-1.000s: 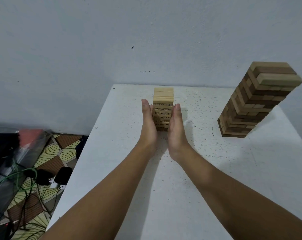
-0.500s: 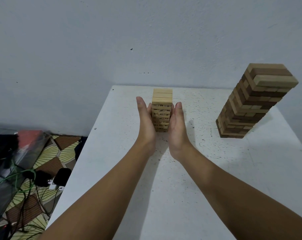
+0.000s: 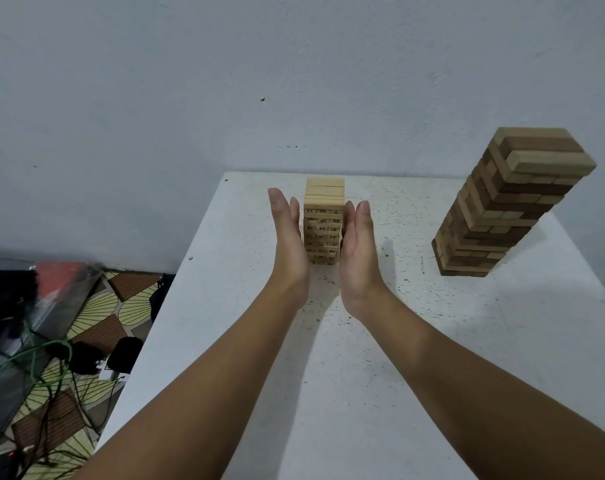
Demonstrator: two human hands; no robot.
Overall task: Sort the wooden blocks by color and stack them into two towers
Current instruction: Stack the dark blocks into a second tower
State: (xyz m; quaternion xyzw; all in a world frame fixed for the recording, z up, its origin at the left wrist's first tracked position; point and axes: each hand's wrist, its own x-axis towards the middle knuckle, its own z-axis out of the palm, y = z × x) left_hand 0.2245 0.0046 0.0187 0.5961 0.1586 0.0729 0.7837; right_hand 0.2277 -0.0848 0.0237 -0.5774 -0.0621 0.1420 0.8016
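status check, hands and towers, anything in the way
Left hand and right hand open, flat against sides of pale tower. Mixed tower stands apart at right. Nothing between them.

Left hand and right hand (fingers straight) flank pale tower.

Speckled white worktop against a pale grey wall; leaf-patterned floor strewn with cables.
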